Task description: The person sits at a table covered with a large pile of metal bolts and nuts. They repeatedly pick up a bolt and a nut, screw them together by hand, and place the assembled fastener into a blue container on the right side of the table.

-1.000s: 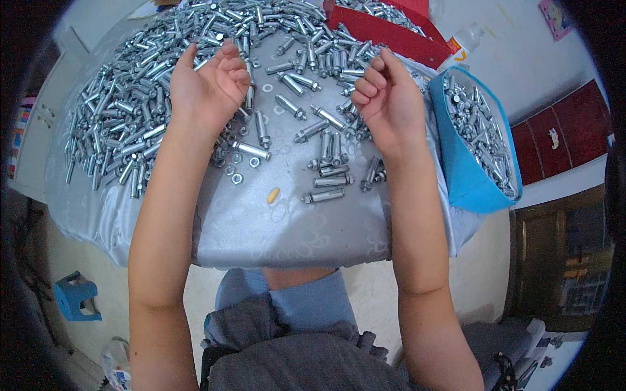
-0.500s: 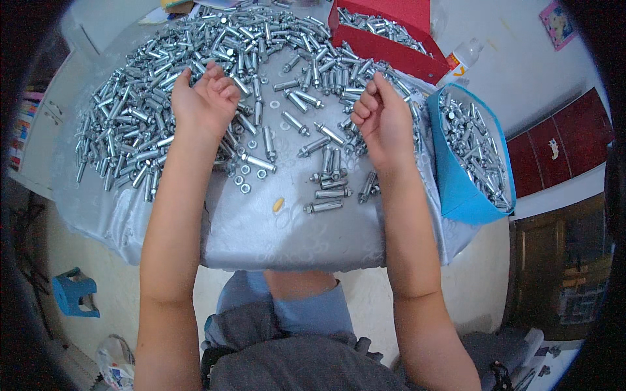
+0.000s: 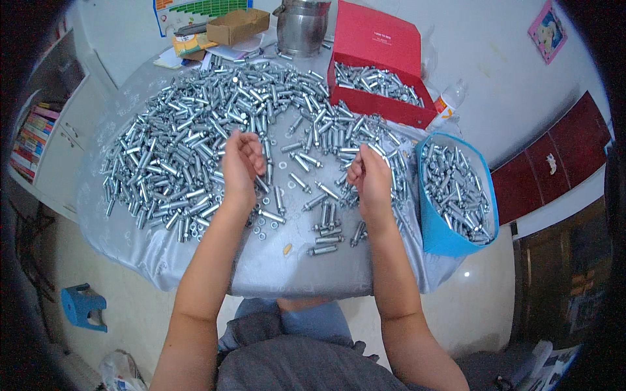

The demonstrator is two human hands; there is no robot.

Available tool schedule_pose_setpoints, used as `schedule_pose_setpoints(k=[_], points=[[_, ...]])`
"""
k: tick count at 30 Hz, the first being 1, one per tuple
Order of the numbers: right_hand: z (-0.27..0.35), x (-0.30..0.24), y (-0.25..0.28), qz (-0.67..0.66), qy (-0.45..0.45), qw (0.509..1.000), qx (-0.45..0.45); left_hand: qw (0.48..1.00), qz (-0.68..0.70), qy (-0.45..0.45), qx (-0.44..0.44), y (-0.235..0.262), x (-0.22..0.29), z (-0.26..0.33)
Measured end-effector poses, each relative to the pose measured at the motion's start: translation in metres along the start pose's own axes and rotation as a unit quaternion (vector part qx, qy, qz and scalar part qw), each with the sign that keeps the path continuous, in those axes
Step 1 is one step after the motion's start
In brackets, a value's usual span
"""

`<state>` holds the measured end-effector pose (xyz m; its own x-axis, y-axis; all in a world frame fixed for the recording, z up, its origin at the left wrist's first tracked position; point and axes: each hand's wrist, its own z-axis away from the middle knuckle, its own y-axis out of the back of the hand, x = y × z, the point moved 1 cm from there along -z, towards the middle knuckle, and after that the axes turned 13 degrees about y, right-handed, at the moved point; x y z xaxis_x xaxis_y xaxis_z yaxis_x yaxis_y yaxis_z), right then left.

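Loose metal expansion bolts (image 3: pixel 176 156) are heaped over the far and left parts of the table. My left hand (image 3: pixel 244 159) hovers at the heap's right edge, palm turned inward and fingers loosely bent and apart; nothing shows in it. Across from it, my right hand (image 3: pixel 372 179) is held above the smaller spread of bolts (image 3: pixel 336 133), its thumb raised away from the half-curled fingers, and I see nothing in it either. Between the hands lie a few separate bolts (image 3: pixel 300 182) and washers. Nearer me, several bolts (image 3: pixel 326 249) lie roughly lined up, and small nuts (image 3: pixel 262 236) sit below my left hand.
A blue fabric bin (image 3: pixel 450 240) full of bolts stands at the right. Behind it are a plastic bottle (image 3: pixel 450 101) and an open red box (image 3: pixel 385 104) with bolts. At the back stand a metal pot (image 3: pixel 302 29) and a cardboard box (image 3: pixel 238 27). A small yellow piece (image 3: pixel 287 249) lies near the front.
The view has tilted up, bringing the pot and cardboard box into sight. My hands have come closer together, the left one turning its palm inward. The bolts look unmoved.
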<state>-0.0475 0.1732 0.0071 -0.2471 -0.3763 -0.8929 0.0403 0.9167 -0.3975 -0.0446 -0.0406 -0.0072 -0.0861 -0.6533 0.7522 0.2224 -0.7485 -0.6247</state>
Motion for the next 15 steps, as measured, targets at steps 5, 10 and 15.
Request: schedule_pose_setpoints(k=[5,10,15], points=[[0.010,-0.007,-0.004,0.095,0.057,0.993,-0.037,0.986,-0.165,0.014,-0.003,-0.011,-0.004,0.010],[0.024,-0.003,-0.017,0.317,0.202,0.925,-0.056,0.961,-0.270,-0.059,-0.001,-0.016,-0.006,0.020],[0.016,0.007,-0.020,0.380,0.263,0.880,-0.104,0.813,-0.509,-0.281,0.028,-0.025,-0.003,0.027]])
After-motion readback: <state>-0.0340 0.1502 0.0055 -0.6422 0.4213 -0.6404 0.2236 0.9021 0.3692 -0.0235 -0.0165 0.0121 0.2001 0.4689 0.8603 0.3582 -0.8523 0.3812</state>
